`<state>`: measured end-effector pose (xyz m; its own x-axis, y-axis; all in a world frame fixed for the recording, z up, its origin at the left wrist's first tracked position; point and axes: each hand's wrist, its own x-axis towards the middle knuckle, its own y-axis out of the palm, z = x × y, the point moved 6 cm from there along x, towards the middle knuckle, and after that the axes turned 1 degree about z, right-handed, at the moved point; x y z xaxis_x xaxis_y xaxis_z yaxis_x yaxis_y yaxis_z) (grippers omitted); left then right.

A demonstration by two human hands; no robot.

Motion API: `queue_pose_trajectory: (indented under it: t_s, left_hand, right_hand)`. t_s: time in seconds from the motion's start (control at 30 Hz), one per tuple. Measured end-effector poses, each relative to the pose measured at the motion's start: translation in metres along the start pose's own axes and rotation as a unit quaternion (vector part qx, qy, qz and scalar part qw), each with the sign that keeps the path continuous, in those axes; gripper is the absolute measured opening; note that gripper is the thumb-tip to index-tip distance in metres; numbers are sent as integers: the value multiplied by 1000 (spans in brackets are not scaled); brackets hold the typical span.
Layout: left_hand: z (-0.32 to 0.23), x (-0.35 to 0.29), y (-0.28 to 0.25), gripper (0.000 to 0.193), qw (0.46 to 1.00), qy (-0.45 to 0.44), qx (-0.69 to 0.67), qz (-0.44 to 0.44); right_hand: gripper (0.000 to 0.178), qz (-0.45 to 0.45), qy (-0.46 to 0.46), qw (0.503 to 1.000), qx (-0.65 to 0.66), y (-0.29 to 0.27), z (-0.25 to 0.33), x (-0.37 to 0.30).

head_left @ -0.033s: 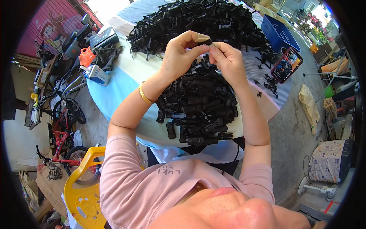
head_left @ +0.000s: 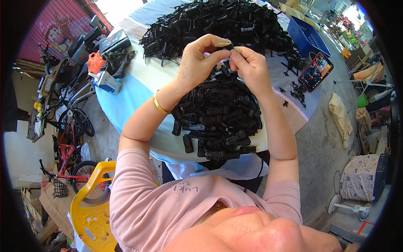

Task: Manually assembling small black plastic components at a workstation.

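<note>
My left hand (head_left: 196,61) and my right hand (head_left: 253,69) meet fingertip to fingertip above the table. Between them they pinch a small black plastic part (head_left: 229,47), mostly covered by the fingers, so its exact kind does not show. Pale coverings wrap some of my fingertips. Just beyond my hands rises a large heap of thin black plastic pieces (head_left: 201,23). Nearer my body, below both wrists, lies a second pile of chunkier black plastic parts (head_left: 222,113), some of them clip-shaped.
A blue basket (head_left: 308,35) and a propped phone (head_left: 315,71) stand at the table's right, near scattered black bits (head_left: 298,93). On the left sit a blue-and-white carton (head_left: 108,82) and an orange bag (head_left: 95,62). A yellow chair (head_left: 92,216) stands at lower left.
</note>
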<state>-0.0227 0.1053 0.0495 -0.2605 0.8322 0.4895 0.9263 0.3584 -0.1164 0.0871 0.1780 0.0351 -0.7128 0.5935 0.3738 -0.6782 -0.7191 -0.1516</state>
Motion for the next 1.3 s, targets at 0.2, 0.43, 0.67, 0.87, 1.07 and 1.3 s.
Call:
queue_pose_trajectory:
  t_s: [0.2, 0.43, 0.67, 0.87, 1.07, 1.3]
  left_hand:
    - [-17, -5, 2, 21, 971, 161, 172, -36]
    - [3, 9, -4, 33, 949, -75, -306, -17]
    - [21, 5, 11, 31, 941, -139, -298, 79]
    - [6, -2, 20, 35, 982, -77, -116, 124]
    - [8, -1, 17, 38, 992, -49, -86, 78]
    - [10, 3, 5, 34, 995, -32, -85, 30]
  right_hand:
    - [16, 37, 110, 987, 108, 2, -6, -2]
    - [17, -74, -175, 975, -115, -16, 24, -1]
    - [16, -94, -250, 963, -26, -21, 30, -7]
    - [17, -90, -132, 985, -59, -16, 18, 0]
    - [15, -37, 81, 988, 128, -17, -6, 4]
    - [18, 32, 92, 989, 111, -10, -7, 3]
